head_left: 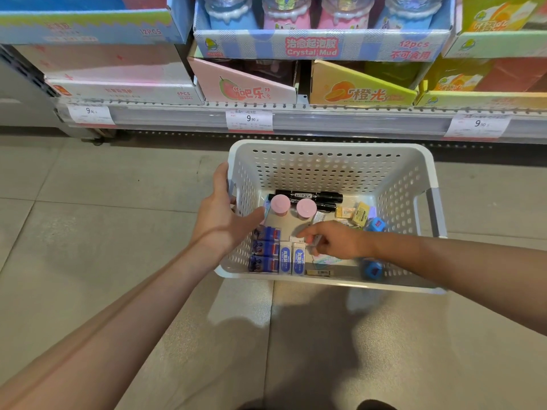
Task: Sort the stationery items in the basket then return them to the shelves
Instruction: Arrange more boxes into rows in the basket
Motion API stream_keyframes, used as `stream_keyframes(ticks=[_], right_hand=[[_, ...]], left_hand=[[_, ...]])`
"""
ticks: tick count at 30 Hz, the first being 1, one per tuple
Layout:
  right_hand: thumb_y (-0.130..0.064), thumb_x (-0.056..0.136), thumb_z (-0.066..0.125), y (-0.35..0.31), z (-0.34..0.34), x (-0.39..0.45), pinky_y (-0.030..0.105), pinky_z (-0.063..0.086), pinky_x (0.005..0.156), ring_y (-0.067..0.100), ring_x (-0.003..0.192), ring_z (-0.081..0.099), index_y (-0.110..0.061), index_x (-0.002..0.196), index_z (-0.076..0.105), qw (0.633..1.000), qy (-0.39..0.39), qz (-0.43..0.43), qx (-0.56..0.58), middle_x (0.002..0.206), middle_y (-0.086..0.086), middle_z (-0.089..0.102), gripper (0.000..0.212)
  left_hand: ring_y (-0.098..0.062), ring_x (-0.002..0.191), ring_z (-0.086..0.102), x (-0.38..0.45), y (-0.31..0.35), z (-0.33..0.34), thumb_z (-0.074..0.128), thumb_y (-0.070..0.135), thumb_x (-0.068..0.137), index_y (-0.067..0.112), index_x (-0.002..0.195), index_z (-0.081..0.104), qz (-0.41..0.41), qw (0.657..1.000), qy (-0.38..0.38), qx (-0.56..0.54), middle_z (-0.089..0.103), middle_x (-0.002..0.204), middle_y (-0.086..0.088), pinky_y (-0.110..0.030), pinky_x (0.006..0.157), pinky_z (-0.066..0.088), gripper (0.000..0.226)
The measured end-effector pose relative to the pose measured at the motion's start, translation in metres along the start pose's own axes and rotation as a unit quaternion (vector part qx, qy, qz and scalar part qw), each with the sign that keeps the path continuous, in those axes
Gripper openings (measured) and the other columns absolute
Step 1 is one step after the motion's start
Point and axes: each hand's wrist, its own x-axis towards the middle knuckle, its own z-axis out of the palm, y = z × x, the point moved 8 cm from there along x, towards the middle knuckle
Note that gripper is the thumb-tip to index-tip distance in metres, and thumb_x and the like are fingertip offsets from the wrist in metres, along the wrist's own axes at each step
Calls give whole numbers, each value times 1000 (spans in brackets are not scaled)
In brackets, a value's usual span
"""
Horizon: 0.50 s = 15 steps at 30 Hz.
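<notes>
My left hand (220, 220) grips the white holey plastic basket (331, 164) on the floor. My right hand (331, 239) pinches something small inside (can't tell what). I should group matching things slowly.

A single wide-angle view is taken from head height, angled forward and down. The basket (331, 161) on the floor (88, 232) is seen close below, the shelves (296, 119) just beyond.
</notes>
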Motion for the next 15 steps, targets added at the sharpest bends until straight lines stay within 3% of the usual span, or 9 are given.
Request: stream_keyframes(ticks=[2,5,7,10,15], right_hand=[[3,89,53,4,-11,-3,10,45,77,12,93,54,-1,113,59,1000,-9,10,-18,105,0,57,25],[-6,88,58,12,-22,-7,22,47,87,13,93,61,-7,105,68,995,-17,23,-98,106,3,67,20],[-9,85,62,13,-17,-11,23,45,88,11,93,62,-9,102,70,993,-35,30,-110,105,3,70,18],[-11,84,66,9,1,-14,20,42,88,8,92,57,-11,108,68,992,-86,31,-90,111,3,68,25],[-18,93,54,7,30,-16,25,38,97,16,112,55,-17,125,59,978,-161,37,-126,122,0,62,32]], left_hand=[[-17,84,59,0,0,0,76,26,78,30,147,14,0,1000,-1,-1,60,122,-2,-26,65,49,93],[-16,82,57,-1,1,0,75,25,79,29,147,14,2,1000,-2,4,59,125,-2,-22,61,45,92],[-15,81,57,-1,2,0,75,25,79,29,147,14,3,1000,-2,7,59,126,-3,-22,60,45,92],[-15,80,58,-1,1,0,75,26,79,29,148,14,3,1000,-2,7,60,124,-4,-19,57,43,92],[-16,81,57,-1,2,0,75,25,79,28,147,14,5,1000,-1,5,60,118,-1,-18,56,42,92]])
